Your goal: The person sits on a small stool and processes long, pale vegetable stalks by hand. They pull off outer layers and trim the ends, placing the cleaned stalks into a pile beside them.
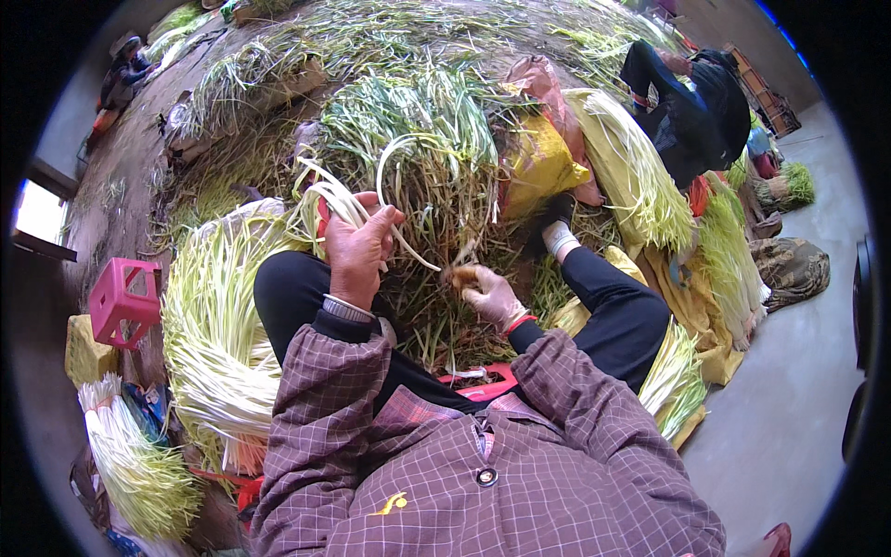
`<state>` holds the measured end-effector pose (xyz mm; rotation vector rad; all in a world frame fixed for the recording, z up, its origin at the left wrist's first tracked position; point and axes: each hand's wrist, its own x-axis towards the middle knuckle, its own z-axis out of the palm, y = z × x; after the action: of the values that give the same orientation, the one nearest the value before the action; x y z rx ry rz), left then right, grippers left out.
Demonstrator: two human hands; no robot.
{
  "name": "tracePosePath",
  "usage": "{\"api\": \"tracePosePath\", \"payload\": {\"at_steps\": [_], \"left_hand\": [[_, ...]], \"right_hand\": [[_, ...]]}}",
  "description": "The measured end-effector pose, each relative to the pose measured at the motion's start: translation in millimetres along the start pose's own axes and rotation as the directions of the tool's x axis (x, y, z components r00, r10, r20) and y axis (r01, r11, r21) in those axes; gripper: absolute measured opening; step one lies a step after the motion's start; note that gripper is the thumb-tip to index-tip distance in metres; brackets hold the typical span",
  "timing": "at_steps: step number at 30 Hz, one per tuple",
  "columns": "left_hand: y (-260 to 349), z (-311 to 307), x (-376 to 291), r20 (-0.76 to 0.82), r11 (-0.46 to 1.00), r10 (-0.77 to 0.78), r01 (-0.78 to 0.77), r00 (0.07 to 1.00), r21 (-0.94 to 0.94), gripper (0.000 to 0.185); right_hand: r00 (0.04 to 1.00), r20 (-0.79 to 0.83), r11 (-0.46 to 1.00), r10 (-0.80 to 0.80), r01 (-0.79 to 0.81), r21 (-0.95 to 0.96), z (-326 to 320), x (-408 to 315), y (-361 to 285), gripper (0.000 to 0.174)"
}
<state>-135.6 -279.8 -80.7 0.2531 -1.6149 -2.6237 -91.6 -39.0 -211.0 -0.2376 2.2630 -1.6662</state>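
Observation:
My bare left hand (360, 247) is closed around several long white stalks (334, 195), which look like blanched garlic greens. One stalk (411, 250) curves down from it towards my other hand. Lower and to the right, my right hand (493, 296) wears a thin, pale glove with brown-stained fingertips. Its fingers are pinched together at a whitish plant shred (465, 252). Just beyond both hands stands a thick heap of untrimmed green-leaved stalks (418, 125), with brown, dry lower ends facing me. Loose plant litter (431, 320) lies beneath my hands, between my knees.
A large pile of cleaned pale stalks (216, 334) lies left of my knee. Beyond it are a pink plastic stool (125, 303) and a tied bundle (139, 459). Yellow sacks (543, 167) and more stalks (637, 167) lie to the right, near a seated person (696, 111). Another person (124, 73) sits far left.

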Motion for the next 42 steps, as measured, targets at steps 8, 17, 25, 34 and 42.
{"api": "tracePosePath", "payload": {"at_steps": [8, 17, 25, 34, 42], "left_hand": [[-0.3, 6.9, -20.5, 0.282, 0.932, -0.363, 0.344, 0.888, 0.115, 0.022], [69.2, 1.2, -6.5, -0.262, 0.946, 0.292, -0.318, 0.92, -0.062, 0.017], [43.4, -21.8, 16.8, 0.172, 0.751, -0.126, 0.207, 0.977, -0.627, 0.03], [82.8, -67.2, 27.4, -0.254, 0.763, 0.524, -0.581, 0.813, -0.284, 0.041], [23.9, 8.9, 7.7, 0.083, 0.972, -0.143, 0.156, 0.986, -0.176, 0.056]], "right_hand": [[0.989, 0.143, 0.914, -0.034, -0.027, 0.404, 36.6, 5.6, -104.7, 0.03], [0.925, -0.381, 0.993, 0.016, 0.029, 0.111, -51.4, 85.8, 9.9, 0.017], [0.887, -0.462, 0.948, 0.008, -0.154, -0.278, -42.8, 157.2, 35.9, 0.032], [0.903, -0.428, 0.845, 0.022, 0.212, 0.491, -47.9, 55.9, -59.1, 0.013], [0.957, -0.237, 0.95, -0.168, 0.221, 0.22, -5.5, -9.8, -109.1, 0.009]]}}
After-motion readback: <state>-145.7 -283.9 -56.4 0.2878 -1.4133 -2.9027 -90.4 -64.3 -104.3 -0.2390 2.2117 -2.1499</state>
